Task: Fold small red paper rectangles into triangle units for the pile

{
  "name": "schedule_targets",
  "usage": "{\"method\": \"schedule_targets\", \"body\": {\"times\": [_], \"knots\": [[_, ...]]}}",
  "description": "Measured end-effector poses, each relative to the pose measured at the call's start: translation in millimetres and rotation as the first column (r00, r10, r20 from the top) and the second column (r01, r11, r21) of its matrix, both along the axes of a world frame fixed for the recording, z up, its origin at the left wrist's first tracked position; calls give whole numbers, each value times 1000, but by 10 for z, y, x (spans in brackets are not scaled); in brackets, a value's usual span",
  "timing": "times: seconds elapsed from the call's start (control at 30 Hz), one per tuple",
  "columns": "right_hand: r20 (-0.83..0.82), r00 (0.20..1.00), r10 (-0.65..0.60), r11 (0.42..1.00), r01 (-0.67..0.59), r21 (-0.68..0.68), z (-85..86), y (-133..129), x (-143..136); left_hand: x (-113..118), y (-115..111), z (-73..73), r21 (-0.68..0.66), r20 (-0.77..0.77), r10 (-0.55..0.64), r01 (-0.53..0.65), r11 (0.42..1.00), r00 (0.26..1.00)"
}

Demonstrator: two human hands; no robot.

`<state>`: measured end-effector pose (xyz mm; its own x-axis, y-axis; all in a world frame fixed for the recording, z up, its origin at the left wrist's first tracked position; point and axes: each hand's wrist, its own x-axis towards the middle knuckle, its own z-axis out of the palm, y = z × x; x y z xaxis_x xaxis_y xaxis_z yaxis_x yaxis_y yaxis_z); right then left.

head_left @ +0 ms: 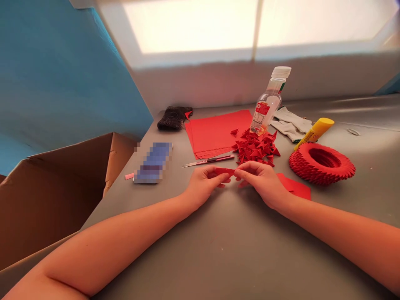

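Between my two hands is a small folded piece of red paper (pixel 225 171). The fingers of my left hand (pixel 208 182) pinch its left end, and those of my right hand (pixel 259 180) pinch its right end, just above the grey table. Right behind the hands lies a heap of folded red paper triangles (pixel 256 149). Some flat red paper (pixel 296 186) shows from under my right wrist, partly hidden. To the right sits a ring built of many red folded pieces (pixel 321 164).
A stack of red sheets (pixel 215 129) lies behind a utility knife (pixel 209 161). Farther back stand a clear bottle (pixel 265 106), white gloves (pixel 290 123) and a yellow glue stick (pixel 314 133). Leftward are a blurred phone-like object (pixel 153 162), a dark cloth (pixel 173 118) and a cardboard box (pixel 56 191).
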<state>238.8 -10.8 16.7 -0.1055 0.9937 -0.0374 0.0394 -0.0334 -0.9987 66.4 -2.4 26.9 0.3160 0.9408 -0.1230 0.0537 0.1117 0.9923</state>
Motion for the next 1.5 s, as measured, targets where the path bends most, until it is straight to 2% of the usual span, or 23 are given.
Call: {"method": "schedule_targets", "body": {"times": [0.23,0.8,0.93,1.07,1.17,1.3,1.5], "knots": [[-155,983,95,990,-109,-87,-30,31,30,-7,6,6,13,4,-11,11,1000,1000],[-118,976,181,971,-196,-136,-35,68,47,4,0,10,18,-27,-23,24,1000,999],[-149,974,168,972,-189,-138,-31,77,47,-6,16,-4,15,8,-27,27,1000,1000],[-98,983,153,977,-165,-132,-33,63,25,-5,16,-6,7,3,-31,31,999,1000],[25,994,110,991,-108,-83,-38,29,4,-1,7,-2,-5,1,-41,41,999,999],[231,971,62,996,-76,55,-28,-16,-12,-4,6,-18,0,-1,-61,61,998,998],[417,909,-18,941,-126,315,-23,-37,-19,-8,19,-57,21,26,-56,55,998,998]]}}
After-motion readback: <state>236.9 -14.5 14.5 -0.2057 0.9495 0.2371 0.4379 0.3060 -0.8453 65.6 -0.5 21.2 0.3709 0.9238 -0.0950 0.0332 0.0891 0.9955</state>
